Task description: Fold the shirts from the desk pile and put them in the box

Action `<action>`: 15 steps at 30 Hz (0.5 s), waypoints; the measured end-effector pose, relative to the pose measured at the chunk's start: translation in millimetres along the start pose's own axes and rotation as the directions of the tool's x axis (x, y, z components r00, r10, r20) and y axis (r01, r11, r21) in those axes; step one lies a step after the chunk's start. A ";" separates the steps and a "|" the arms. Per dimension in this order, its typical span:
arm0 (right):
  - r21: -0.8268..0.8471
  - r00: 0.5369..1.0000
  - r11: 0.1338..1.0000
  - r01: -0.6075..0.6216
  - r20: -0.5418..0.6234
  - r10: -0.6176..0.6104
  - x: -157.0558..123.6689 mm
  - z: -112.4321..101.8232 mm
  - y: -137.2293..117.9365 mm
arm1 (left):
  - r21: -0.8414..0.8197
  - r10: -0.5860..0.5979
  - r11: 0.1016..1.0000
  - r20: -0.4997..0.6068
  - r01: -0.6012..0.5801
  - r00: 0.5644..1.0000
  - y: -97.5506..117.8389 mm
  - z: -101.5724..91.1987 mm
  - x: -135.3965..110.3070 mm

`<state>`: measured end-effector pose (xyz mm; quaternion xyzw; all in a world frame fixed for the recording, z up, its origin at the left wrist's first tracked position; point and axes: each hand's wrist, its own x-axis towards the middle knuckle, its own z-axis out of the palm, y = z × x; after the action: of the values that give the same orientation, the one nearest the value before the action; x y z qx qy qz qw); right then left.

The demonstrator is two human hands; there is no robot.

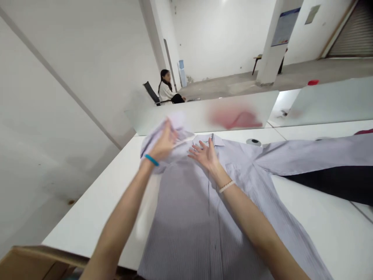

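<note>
A pale lilac striped button-up shirt [192, 217] lies face up on a white table [87, 217], its collar [208, 140] toward the far side. One long sleeve [314, 155] stretches out to the right. My left hand [164, 142], with a blue wristband, grips a raised, blurred fold of cloth [171, 132] at the shirt's upper left. My right hand [205, 154], wearing a white beaded bracelet, rests flat with spread fingers on the chest just below the collar.
Dark cloth [329, 184] lies under the right sleeve. A round black-and-white desk grommet [253, 142] sits beyond the shirt. Frosted partitions [204, 116] line the far table edge. A cardboard box [37, 264] stands at the near left. A seated person [166, 89] is beyond the partition.
</note>
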<state>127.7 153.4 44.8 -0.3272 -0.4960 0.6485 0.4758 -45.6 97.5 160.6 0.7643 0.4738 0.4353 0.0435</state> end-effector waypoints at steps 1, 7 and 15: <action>0.099 1.000 0.995 -0.019 0.020 0.017 -0.2 -3.9 -9.0 | -0.003 -0.008 1.000 0.072 0.009 0.997 10.6 29.6 -9.3; 0.321 0.993 0.941 -0.106 -0.009 0.115 -1.3 -18.6 -38.7 | 0.008 -0.061 0.998 0.444 0.063 0.894 34.4 121.1 -95.0; -0.293 0.959 0.956 0.037 -0.259 -0.117 15.7 -27.0 -7.9 | 0.453 -0.347 0.878 0.377 0.155 0.859 -48.2 108.3 -119.3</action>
<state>148.9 177.6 45.2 -0.4587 -0.5262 0.4997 0.5128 -22.7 70.5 -3.8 0.7653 0.6285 0.1299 0.0488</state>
